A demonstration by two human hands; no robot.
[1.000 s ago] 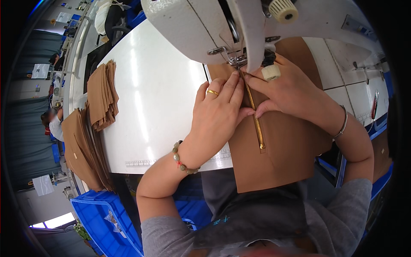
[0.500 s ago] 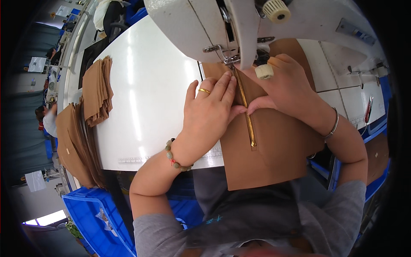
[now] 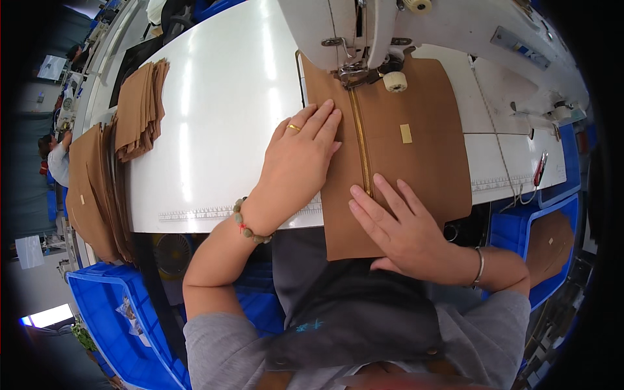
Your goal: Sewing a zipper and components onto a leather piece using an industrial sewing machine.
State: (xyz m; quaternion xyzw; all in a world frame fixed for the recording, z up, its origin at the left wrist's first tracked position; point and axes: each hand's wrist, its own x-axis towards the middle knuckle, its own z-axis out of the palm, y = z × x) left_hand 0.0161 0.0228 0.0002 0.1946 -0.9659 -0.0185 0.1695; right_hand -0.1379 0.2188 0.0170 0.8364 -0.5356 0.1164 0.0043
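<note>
A brown panel (image 3: 429,172) with a gold zipper (image 3: 361,140) set into it lies under the presser foot of a white sewing machine (image 3: 448,26). The zipper's far end runs up to the presser foot (image 3: 351,78). My left hand (image 3: 301,146) rests flat on the panel's left edge, left of the zipper, fingers stretched toward the machine. My right hand (image 3: 406,234) lies spread over the near part of the panel, fingertips by the zipper's near end, which it partly hides. A small yellow patch (image 3: 406,134) shows on the panel's right half.
Two stacks of brown pieces, a smaller one (image 3: 142,110) and a larger one (image 3: 94,188), sit on the table's left. Blue crates (image 3: 123,325) stand at both sides below the white table (image 3: 214,117). Red-handled snips (image 3: 539,170) lie at right. Another person (image 3: 58,156) sits far left.
My right hand has come back from beside the presser foot to the zipper's near end and opened out. My left hand has slid off the zipper to the left. The yellow patch is uncovered.
</note>
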